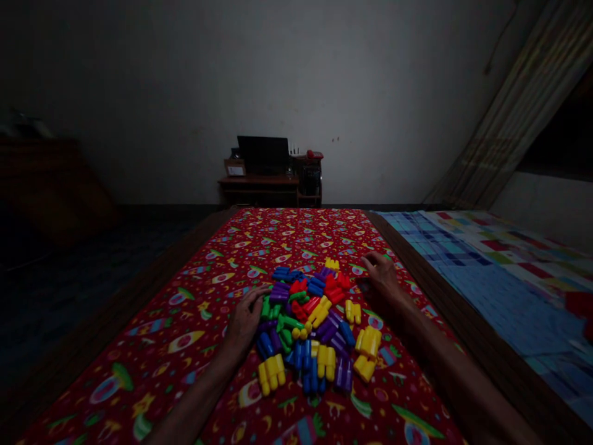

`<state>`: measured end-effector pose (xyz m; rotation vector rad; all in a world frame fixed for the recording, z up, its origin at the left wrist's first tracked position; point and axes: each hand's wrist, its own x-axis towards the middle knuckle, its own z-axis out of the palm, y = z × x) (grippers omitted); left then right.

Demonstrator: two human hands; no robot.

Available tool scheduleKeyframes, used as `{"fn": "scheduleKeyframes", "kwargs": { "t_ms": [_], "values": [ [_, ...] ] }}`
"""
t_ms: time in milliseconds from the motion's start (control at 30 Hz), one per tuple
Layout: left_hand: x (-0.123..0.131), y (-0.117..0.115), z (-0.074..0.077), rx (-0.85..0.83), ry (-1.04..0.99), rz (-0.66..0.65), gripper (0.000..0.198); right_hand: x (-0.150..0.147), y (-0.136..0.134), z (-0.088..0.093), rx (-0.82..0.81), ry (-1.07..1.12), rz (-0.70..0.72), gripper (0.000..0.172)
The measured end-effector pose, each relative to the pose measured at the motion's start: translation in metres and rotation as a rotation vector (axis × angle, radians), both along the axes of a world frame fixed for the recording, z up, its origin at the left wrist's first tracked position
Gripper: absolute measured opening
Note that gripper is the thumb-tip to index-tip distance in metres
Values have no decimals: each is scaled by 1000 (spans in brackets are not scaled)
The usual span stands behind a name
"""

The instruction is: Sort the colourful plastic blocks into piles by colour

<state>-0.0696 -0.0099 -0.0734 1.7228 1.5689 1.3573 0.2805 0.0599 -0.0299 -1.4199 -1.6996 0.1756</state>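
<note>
A loose pile of plastic pieces lies on the red patterned cloth (pixel 185 346), with green pieces (pixel 291 322), red ones (pixel 334 288), blue ones (pixel 303 355), purple ones (pixel 343 373) and yellow ones (pixel 369 341). At the pile's left edge is my left hand (pixel 245 318), its fingers reaching to the purple and green pieces; whether it grips one cannot be made out. My right hand (pixel 380 272) is held beyond the pile's right side, apart from the red pieces, fingers loosely bent and spread with nothing seen in them.
Beyond the cloth's far end stands a small desk (pixel 259 180) with a dark monitor (pixel 264 154) and a red object (pixel 314 154). A bed with a blue checked sheet (pixel 467 278) is on the right. A wooden cabinet (pixel 50 185) stands at the left.
</note>
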Motion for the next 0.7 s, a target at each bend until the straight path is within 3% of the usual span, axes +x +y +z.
{"fn": "scheduleKeyframes", "kwargs": {
  "t_ms": [133, 200, 300, 400, 533, 700],
  "values": [
    [2, -3, 1, 3, 1, 0, 31, -77, -34, 19, 4, -85, 610, 22],
    [2, -4, 2, -5, 6, 1, 32, -105, -47, 18, 15, -264, 769, 22],
    [2, -4, 1, -13, 3, 3, 33, -122, -54, 12, 6, -438, 768, 17],
    [1, -3, 1, -20, -11, -8, 33, -116, -51, 12, -28, -458, 810, 17],
    [4, -4, 4, -26, 28, -32, 37, -105, -53, 21, -53, -476, 928, 37],
    [15, -9, 5, 70, 218, -162, 47, -115, -59, 10, -55, -405, 811, 25]
  ]
}}
